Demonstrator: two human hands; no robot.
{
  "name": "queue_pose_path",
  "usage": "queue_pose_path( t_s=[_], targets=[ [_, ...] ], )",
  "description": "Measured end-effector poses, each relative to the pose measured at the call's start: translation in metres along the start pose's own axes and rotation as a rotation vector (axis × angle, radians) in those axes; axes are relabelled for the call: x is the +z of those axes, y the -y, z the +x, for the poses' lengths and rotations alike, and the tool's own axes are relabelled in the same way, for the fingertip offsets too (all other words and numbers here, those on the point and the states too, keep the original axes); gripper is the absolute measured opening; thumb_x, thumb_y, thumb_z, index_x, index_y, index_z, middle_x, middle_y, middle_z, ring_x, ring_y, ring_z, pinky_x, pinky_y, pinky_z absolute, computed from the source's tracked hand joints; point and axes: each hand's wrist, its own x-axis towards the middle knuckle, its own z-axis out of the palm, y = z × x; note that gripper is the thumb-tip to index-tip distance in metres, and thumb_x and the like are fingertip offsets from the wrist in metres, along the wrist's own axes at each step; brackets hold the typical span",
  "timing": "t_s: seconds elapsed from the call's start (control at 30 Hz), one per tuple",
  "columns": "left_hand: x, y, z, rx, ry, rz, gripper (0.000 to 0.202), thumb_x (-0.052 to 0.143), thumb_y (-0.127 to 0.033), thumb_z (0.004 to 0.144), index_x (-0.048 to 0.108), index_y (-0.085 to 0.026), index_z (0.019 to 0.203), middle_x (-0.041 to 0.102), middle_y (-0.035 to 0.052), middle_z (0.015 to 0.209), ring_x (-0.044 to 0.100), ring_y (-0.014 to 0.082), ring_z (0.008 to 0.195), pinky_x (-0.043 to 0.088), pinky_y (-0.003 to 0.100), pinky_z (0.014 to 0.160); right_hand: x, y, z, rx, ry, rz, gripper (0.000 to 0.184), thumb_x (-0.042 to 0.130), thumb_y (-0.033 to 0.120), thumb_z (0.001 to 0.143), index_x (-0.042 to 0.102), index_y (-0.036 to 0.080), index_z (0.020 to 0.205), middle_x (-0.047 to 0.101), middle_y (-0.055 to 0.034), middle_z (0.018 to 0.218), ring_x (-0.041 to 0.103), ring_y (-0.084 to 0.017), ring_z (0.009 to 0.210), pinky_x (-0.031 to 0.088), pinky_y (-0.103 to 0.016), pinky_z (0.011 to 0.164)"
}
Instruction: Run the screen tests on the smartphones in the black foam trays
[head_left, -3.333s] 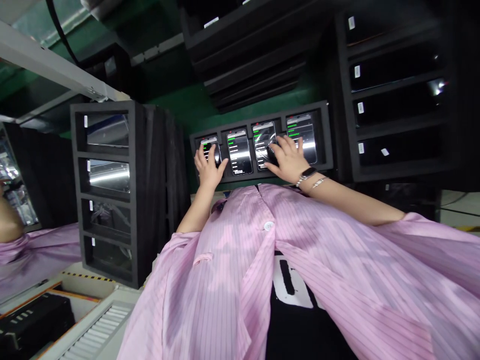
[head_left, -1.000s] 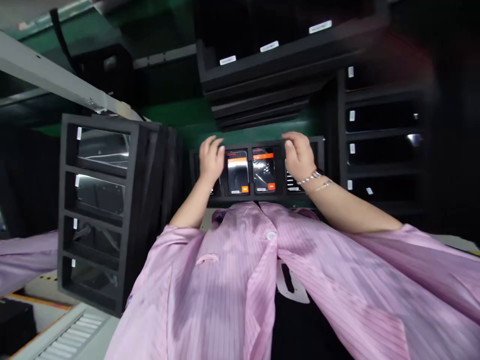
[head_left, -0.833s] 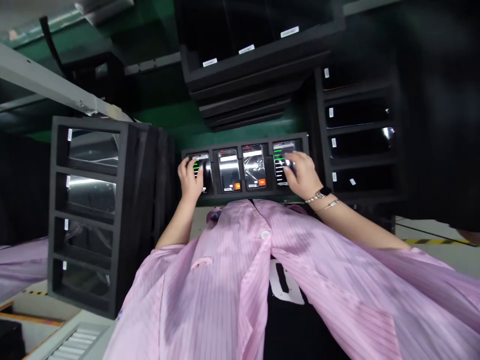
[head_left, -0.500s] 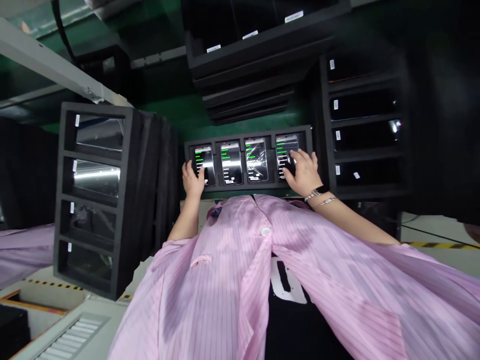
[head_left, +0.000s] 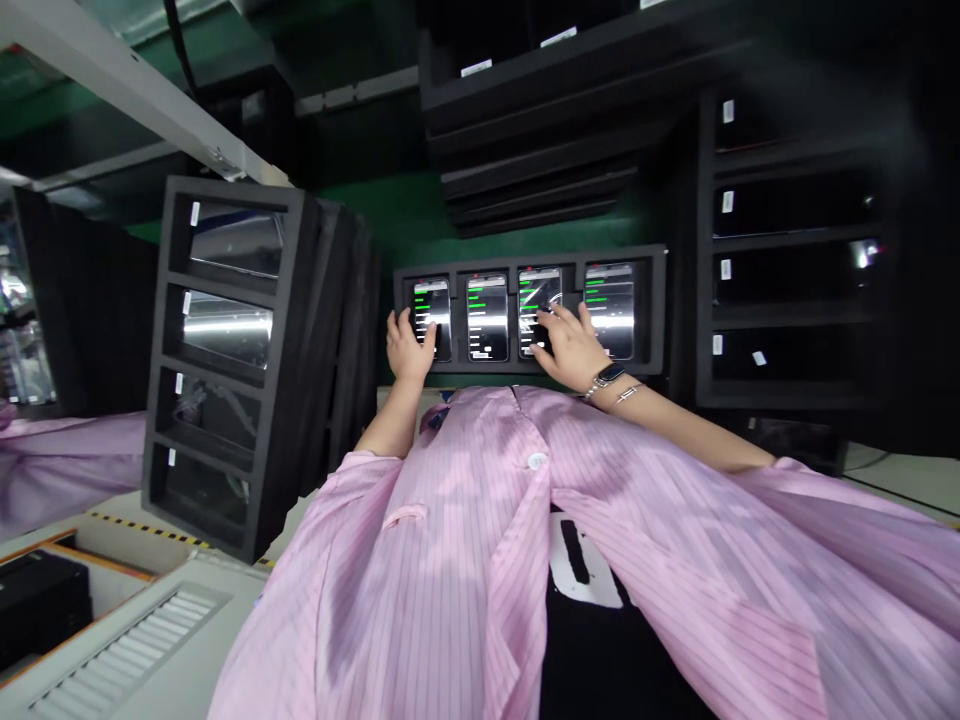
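A black foam tray (head_left: 658, 310) lies in front of me with several smartphones in a row of slots, their lit screens showing green and white text lines. At its left end, my left hand (head_left: 409, 350) rests with thumb and fingers spread around the leftmost phone (head_left: 441, 300); the thumb is over its screen. My right hand (head_left: 576, 348) is over the third phone from the left (head_left: 534, 285), fingers apart, with fingertips at its screen. I cannot tell whether they touch the glass. Neither hand grips anything. Beside it is the rightmost phone (head_left: 619, 300), partly behind my right hand.
A tilted stack of black foam trays (head_left: 289, 260) stands to the left, the front one holding dark-screened phones. On the right is another foam tray (head_left: 707, 250) with dark phones. More stacked trays (head_left: 525, 150) stand behind. A pale metal beam (head_left: 150, 85) crosses the upper left.
My right hand has moved left from the rightmost phone to the one beside it. My left hand stays at the leftmost phone. The whole view has shifted slightly.
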Motion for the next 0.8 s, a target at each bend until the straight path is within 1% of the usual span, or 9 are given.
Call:
queue_pose_path(
  t_s=[0.07,0.13,0.23,0.33,0.47,0.53,0.63,0.7,0.8],
  targets=[
    [0.001,0.001,-0.001,0.003,0.000,0.002,0.065,0.059,-0.055,0.100,0.050,-0.021,0.154,0.040,0.0173,0.168,0.049,0.0359,0.150,0.044,0.048,0.123,0.005,0.004,0.003,0.008,0.013,0.010,0.053,0.047,0.038,0.099,0.052,0.010,0.144,0.063,-0.0223,0.145,0.044,-0.041,0.150,0.019,-0.078,0.125],
    [0.003,0.002,-0.003,0.008,0.003,0.001,0.065,0.060,-0.056,0.099,0.050,-0.021,0.154,0.039,0.0172,0.168,0.049,0.0357,0.149,0.044,0.048,0.123,0.008,0.011,0.006,-0.014,0.006,0.022,0.053,0.047,0.038,0.099,0.052,0.011,0.145,0.062,-0.0218,0.146,0.044,-0.041,0.150,0.018,-0.077,0.126],
    [0.005,0.004,-0.004,0.017,0.010,-0.002,0.067,0.062,-0.056,0.099,0.049,-0.020,0.155,0.039,0.0181,0.168,0.047,0.0351,0.151,0.043,0.047,0.124,0.013,0.031,0.017,-0.091,0.017,0.052,0.052,0.048,0.040,0.101,0.052,0.012,0.146,0.060,-0.0211,0.150,0.042,-0.039,0.152,0.017,-0.073,0.128],
    [0.004,0.005,-0.006,0.021,0.028,-0.011,0.068,0.064,-0.054,0.098,0.048,-0.019,0.155,0.037,0.0197,0.169,0.046,0.0362,0.152,0.041,0.048,0.124,0.025,0.051,0.034,-0.149,0.060,0.078,0.051,0.047,0.039,0.102,0.054,0.010,0.143,0.059,-0.0214,0.151,0.041,-0.039,0.153,0.016,-0.071,0.130],
    [0.003,0.004,-0.009,0.018,0.053,-0.022,0.065,0.066,-0.051,0.097,0.051,-0.020,0.153,0.034,0.0186,0.170,0.045,0.0366,0.152,0.043,0.050,0.123,0.040,0.062,0.046,-0.113,0.096,0.080,0.053,0.047,0.039,0.100,0.054,0.008,0.142,0.060,-0.0242,0.148,0.041,-0.041,0.152,0.018,-0.074,0.128],
    [0.003,0.004,-0.010,0.023,0.051,-0.019,0.062,0.066,-0.049,0.097,0.053,-0.022,0.151,0.034,0.0173,0.171,0.046,0.0365,0.152,0.044,0.050,0.123,0.040,0.060,0.044,-0.102,0.081,0.090,0.054,0.047,0.042,0.100,0.054,0.009,0.142,0.061,-0.0236,0.148,0.041,-0.041,0.152,0.020,-0.073,0.127],
    [0.004,0.005,-0.010,0.033,0.046,-0.013,0.057,0.066,-0.048,0.098,0.058,-0.026,0.149,0.033,0.0155,0.171,0.046,0.0380,0.151,0.043,0.053,0.123,0.030,0.049,0.032,-0.077,0.009,0.090,0.054,0.047,0.047,0.100,0.055,0.012,0.140,0.058,-0.0221,0.152,0.041,-0.040,0.153,0.019,-0.071,0.128],
    [0.004,0.005,-0.009,0.038,0.051,-0.011,0.053,0.065,-0.049,0.099,0.062,-0.028,0.147,0.031,0.0145,0.172,0.045,0.0399,0.151,0.043,0.055,0.123,0.020,0.033,0.020,0.002,-0.051,0.064,0.055,0.048,0.048,0.099,0.055,0.013,0.140,0.057,-0.0226,0.153,0.041,-0.040,0.152,0.020,-0.072,0.127],
    [0.002,0.007,-0.006,0.052,0.061,-0.026,0.050,0.063,-0.051,0.100,0.064,-0.028,0.145,0.031,0.0153,0.172,0.044,0.0402,0.152,0.042,0.056,0.123,0.003,-0.002,-0.003,0.170,-0.138,0.012,0.058,0.051,0.049,0.095,0.053,0.013,0.140,0.056,-0.0235,0.152,0.041,-0.042,0.150,0.022,-0.072,0.125]
  ],
)
